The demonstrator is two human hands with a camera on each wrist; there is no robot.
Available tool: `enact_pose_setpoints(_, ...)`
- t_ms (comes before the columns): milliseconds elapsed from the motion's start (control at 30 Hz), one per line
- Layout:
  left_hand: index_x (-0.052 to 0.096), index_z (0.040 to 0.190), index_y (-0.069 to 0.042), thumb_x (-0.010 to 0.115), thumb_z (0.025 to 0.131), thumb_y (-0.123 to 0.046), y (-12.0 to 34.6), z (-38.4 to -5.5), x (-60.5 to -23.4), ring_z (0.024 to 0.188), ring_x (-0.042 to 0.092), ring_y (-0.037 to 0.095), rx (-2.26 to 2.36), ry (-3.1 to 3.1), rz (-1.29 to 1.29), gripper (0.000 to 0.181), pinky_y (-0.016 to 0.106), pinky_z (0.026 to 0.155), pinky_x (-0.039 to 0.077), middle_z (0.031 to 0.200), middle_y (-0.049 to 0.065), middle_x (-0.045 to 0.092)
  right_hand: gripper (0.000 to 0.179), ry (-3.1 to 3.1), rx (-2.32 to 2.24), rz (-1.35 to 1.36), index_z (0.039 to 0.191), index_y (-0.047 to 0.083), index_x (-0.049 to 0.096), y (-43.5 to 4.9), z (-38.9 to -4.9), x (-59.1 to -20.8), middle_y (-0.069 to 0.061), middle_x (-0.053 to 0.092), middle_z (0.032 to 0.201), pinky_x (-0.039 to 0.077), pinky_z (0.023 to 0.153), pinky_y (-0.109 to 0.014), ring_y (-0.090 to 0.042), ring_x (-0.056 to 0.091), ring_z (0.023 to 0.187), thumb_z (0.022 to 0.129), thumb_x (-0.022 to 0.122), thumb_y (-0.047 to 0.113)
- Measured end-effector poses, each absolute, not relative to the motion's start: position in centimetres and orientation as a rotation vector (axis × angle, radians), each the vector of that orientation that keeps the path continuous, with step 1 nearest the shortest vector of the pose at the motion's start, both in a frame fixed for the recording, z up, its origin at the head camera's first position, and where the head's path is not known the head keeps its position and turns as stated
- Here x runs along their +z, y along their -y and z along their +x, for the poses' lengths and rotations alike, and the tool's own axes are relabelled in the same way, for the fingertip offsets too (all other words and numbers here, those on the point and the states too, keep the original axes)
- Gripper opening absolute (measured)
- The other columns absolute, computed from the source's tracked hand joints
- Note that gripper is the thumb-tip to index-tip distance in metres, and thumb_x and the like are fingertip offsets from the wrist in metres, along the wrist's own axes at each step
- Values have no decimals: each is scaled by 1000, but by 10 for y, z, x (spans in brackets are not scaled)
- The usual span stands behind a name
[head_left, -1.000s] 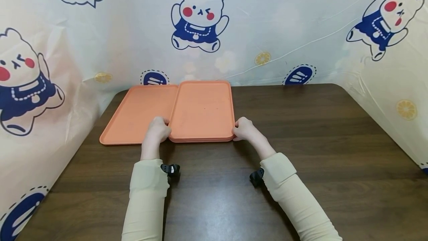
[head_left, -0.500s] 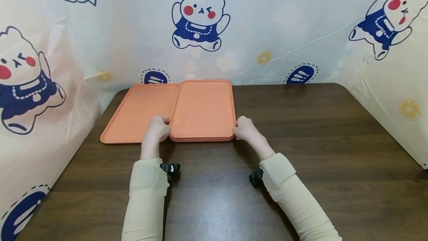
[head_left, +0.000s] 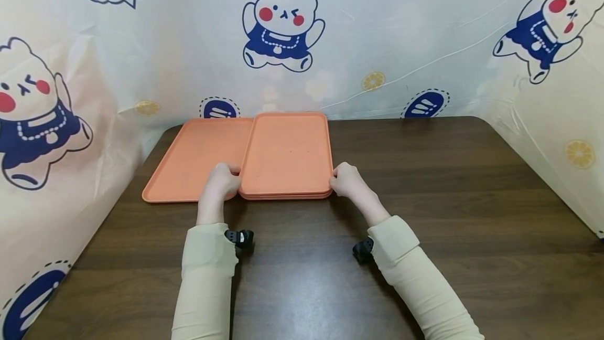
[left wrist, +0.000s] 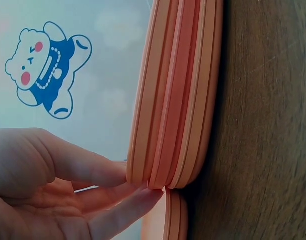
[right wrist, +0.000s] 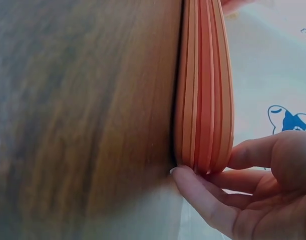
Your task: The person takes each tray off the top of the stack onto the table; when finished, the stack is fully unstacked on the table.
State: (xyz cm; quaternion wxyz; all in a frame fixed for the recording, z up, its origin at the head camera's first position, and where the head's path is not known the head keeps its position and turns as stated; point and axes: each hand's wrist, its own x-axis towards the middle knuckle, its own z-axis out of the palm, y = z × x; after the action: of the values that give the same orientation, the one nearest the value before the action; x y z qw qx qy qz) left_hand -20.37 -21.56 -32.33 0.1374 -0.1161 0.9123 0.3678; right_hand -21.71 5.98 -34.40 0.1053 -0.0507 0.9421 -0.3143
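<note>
A stack of three orange trays (head_left: 289,156) lies flat on the dark wooden table (head_left: 302,256), its layered rims (left wrist: 180,90) showing in the left wrist view. Beside it on the left is a single orange tray (head_left: 189,161), which the stack's left edge adjoins. My left hand (head_left: 220,181) pinches the stack's near left side, thumb at the top tray's corner and fingertips lower on the rims. At the near right corner my right hand (head_left: 346,179) pinches the stack too; in the right wrist view its thumb is at the top rim and a fingertip (right wrist: 185,175) reaches the bottom one.
A pale curtain (head_left: 358,30) printed with cartoon bears hangs behind the table and along both sides. The trays' far edges lie close to the table's back edge. Each wrist wears a small black camera (head_left: 241,238) over a cream sleeve.
</note>
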Motion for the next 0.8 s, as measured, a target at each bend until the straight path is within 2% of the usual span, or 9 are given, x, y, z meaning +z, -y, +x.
enact_pose_setpoints(233, 39, 141, 3, 38, 87, 0, 219, -206, -326, 104, 49, 29, 1109, -2604, -363, 53, 24, 59, 44, 142, 23, 40, 35, -2772, -1020, -154, 49, 13, 39, -60, -216, -341, 5, 39, 44, 35, 44, -18, -8, 52, 45, 83, 44, 4)
enact_pose_setpoints(367, 40, 140, 3, 39, 87, 1, 220, -206, -327, 105, 48, 29, 1110, -2600, -372, 53, 24, 60, 44, 142, 23, 41, 30, -2777, -1085, -154, 53, 8, 49, -61, -215, -342, 5, 45, 46, 37, 46, -18, -6, 51, 44, 82, 46, 5)
enact_pose_setpoints(433, 39, 141, 2, 38, 87, 1, 220, -206, -327, 106, 47, 29, 1115, -2586, -381, 54, 24, 60, 44, 143, 22, 40, 26, -2750, -1160, -146, 58, 3, 57, -60, -216, -342, 2, 50, 50, 46, 50, -19, -13, 59, 48, 83, 46, 4)
enact_pose_setpoints(533, 38, 142, 1, 38, 87, 2, 220, -207, -326, 109, 46, 30, 1112, -2571, -385, 54, 25, 62, 44, 144, 22, 38, 23, -2671, -1306, -122, 69, -5, 63, -59, -217, -344, -4, 57, 58, 56, 62, -28, -25, 69, 61, 83, 46, 1)
enact_pose_setpoints(633, 37, 142, 1, 38, 88, 1, 220, -207, -326, 112, 44, 31, 1090, -2573, -380, 54, 26, 67, 44, 145, 22, 37, 22, -2602, -1405, -87, 71, -8, 62, -59, -217, -346, -8, 60, 64, 56, 68, -35, -30, 71, 71, 84, 45, 0)
enact_pose_setpoints(800, 37, 142, 2, 38, 89, 1, 219, -206, -326, 116, 42, 31, 1066, -2589, -377, 53, 27, 74, 44, 146, 22, 36, 19, -2516, -1516, -49, 70, -7, 59, -58, -217, -347, -11, 59, 69, 56, 68, -32, -27, 71, 70, 83, 45, -3)
